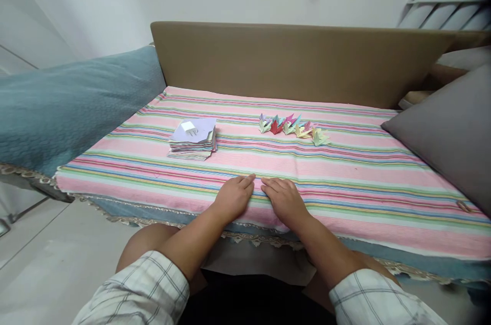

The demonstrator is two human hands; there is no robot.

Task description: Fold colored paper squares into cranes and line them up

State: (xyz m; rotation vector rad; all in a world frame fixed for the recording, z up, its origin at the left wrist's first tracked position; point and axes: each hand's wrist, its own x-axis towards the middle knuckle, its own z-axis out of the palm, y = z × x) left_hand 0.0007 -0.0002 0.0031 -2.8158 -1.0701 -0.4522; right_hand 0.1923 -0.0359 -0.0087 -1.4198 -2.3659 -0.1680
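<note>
Both hands lie flat, palms down, on a striped cloth (345, 182) near its near edge, side by side at the middle. The left hand (232, 196) has its fingers straight and held close together, pointing far and slightly right; it holds nothing. The right hand (284, 198) lies the same way, fingers together and flat, pointing far and slightly left, holding nothing. The fingertips of the 2 hands come very close, just short of touching.

The cloth has long stripes of pink, white, green, blue and yellow running left to right, and it covers the seat of a sofa; a lace fringe (245, 237) hangs below its near edge.

Farther back and to the left sits a stack of square paper sheets (194, 141), the top sheet pale lilac, with a small white folded piece (189, 127) lying on it. The stack is a little uneven, its edges fanned. To the right of it, well apart, a row of small folded paper cranes (293, 127) lies in green, red, pink, blue and yellow, touching one another.

A teal blanket (69, 105) covers the left armrest. A grey cushion (448, 131) leans at the right. The tan sofa back (299, 59) runs along the far side.
</note>
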